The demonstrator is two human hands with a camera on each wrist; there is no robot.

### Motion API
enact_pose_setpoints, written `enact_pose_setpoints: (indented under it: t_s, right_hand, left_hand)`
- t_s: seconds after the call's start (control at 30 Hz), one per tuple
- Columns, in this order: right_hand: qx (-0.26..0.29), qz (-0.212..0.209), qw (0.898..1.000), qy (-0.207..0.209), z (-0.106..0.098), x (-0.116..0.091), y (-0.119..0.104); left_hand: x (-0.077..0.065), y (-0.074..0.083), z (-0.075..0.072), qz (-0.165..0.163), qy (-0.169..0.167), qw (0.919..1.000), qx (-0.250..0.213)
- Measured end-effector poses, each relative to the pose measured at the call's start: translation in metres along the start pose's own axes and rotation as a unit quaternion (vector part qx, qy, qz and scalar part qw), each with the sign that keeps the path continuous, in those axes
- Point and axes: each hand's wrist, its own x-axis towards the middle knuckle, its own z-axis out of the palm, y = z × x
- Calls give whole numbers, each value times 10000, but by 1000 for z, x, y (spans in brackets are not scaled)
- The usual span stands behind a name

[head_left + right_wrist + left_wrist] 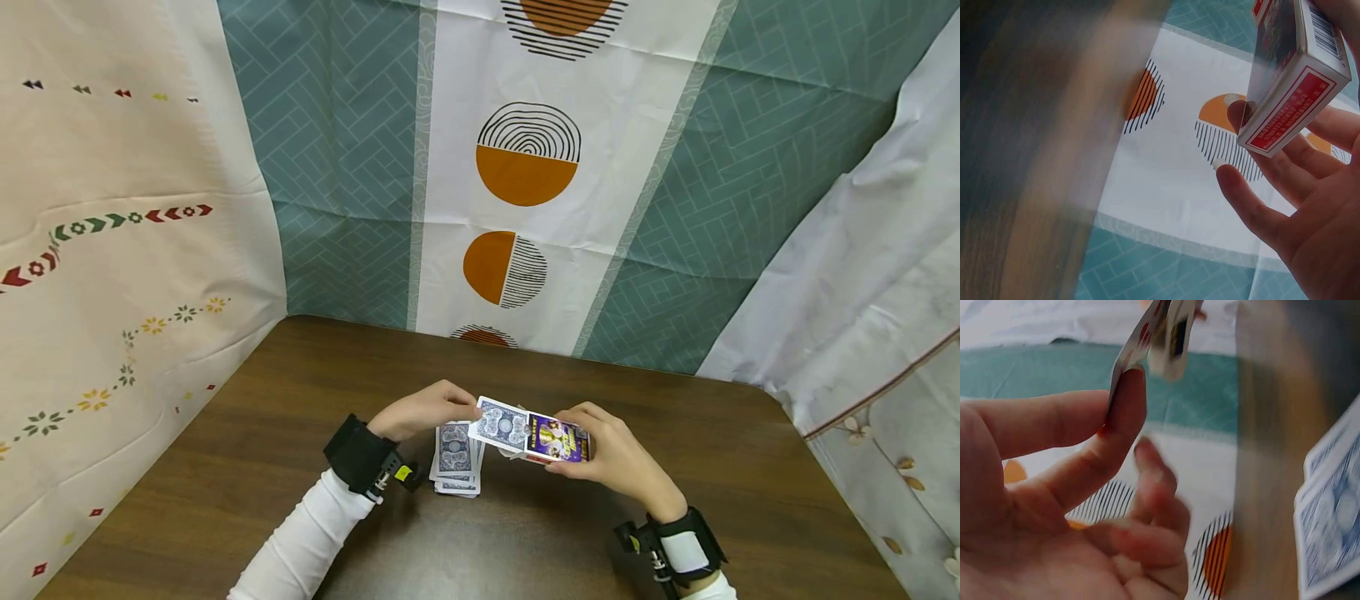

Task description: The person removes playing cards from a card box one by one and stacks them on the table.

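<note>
My left hand (429,411) pinches the end of a blue-backed playing card (501,423) between thumb and finger. In the left wrist view the card (1127,353) appears edge-on, its other fingers loosely bent below. The card's far end meets a purple-and-yellow card box (557,438), which my right hand (617,447) grips by its right end. In the right wrist view the box (1294,103) shows a red label and a barcode. Whether more cards are inside is hidden. Beneath the left hand, a loose pile of blue-backed cards (455,452) lies on the table.
The brown wooden table (300,375) reaches back to a hanging teal-and-white cloth (345,167) with orange circles. Pale patterned cloths hang at the left (112,208) and right (847,275). Black camera straps wrap both wrists.
</note>
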Motion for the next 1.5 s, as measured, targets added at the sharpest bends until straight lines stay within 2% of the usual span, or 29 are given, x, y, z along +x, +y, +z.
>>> enact_pose_setpoints:
  t_s: [0.17, 0.37, 0.57, 0.7, 0.83, 1.0, 1.2, 1.5]
  right_hand:
    - [-41, -2, 10000, 17, 0, -1, 1]
    - [-65, 36, 10000, 41, 0, -2, 3]
    - [-55, 78, 9999, 61, 0, -3, 4]
    - [-41, 111, 9999, 61, 0, -4, 5]
    - [-25, 158, 9999, 17, 2, -5, 7]
    - [-32, 151, 9999, -12, 3, -5, 8]
    - [60, 131, 9999, -59, 3, -3, 7]
    - [91, 137, 9998, -75, 5, -2, 7]
  left_hand:
    - [-5, -1, -13, -8, 135, 9999, 30]
    - [-8, -4, -25, -119, 468, 9988, 129]
    - [-6, -15, -37, -191, 853, 9961, -113]
    - [-1, -25, -39, -316, 1139, 9924, 348]
    - [7, -35, -33, -520, 1339, 9844, 1013]
    - [13, -41, -23, -834, 1569, 9716, 1560]
    - [20, -43, -9, -482, 1715, 9548, 2380]
    - [27, -47, 6, -173, 1980, 9331, 2998]
